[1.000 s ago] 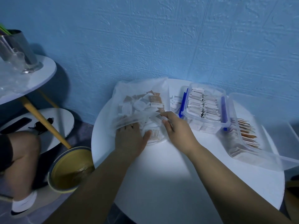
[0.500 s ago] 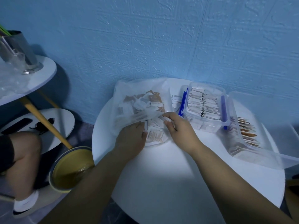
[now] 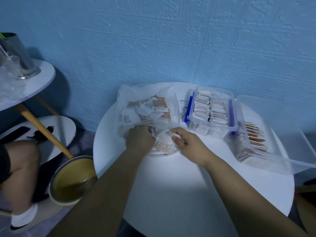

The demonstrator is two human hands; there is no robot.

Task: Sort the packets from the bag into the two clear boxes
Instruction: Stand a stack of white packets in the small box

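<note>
**Head view: both grips at the bag mouth**

Nearest, on the white counter (image 3: 171,185), the left grip (image 3: 139,141) curls over the bag's lip. Its fingertips are hidden under the film, so I cannot tell what it has. Just beside it, the right grip (image 3: 189,144) pinches what looks like a white packet (image 3: 166,134) between thumb and forefinger, above a small heap of packets (image 3: 165,147) at the mouth.

The step in hand looks like drawing one packet out. It should go best if the left pins the film flat while the right lifts a single packet clear, checks its kind, then carries it right.

Behind the hands lies one clear plastic bag (image 3: 136,93), holding white and brown packets, too many to count. To the right are two clear boxes. The latched box (image 3: 213,133) has two blue clips and rows of pale packets. The second box (image 3: 256,162), touching it and apparently tipped, holds brown-edged ones.
</note>
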